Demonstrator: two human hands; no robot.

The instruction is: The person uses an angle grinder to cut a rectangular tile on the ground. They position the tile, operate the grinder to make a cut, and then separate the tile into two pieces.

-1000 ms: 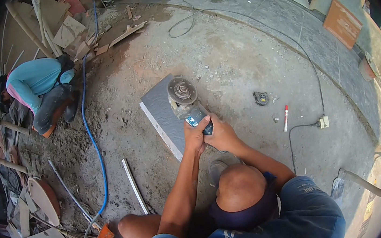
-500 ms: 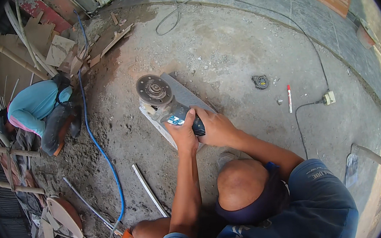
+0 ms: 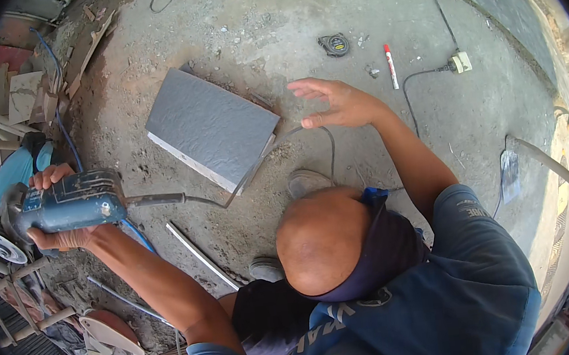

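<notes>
My left hand is wrapped round a blue angle grinder, held up at the far left with its disc at the outer end. From the grinder's rear a power cord trails toward the grey rectangular tile. This tile lies at a slant on the concrete floor in front of my knees, with a pale edge facing me and another piece partly showing under it. Just right of the tile, my right hand hovers with fingers stretched out, holding nothing.
A tape measure, a red-capped marker and a plug connection lie on the right. A crouching person in a turquoise top is partly hidden behind the grinder. A white strip and a blue hose lie on the left.
The grinder has swung from above the tile to the far left in my left hand. My right hand has let go of it and opened. The view has shifted, and the tile shows more fully.
</notes>
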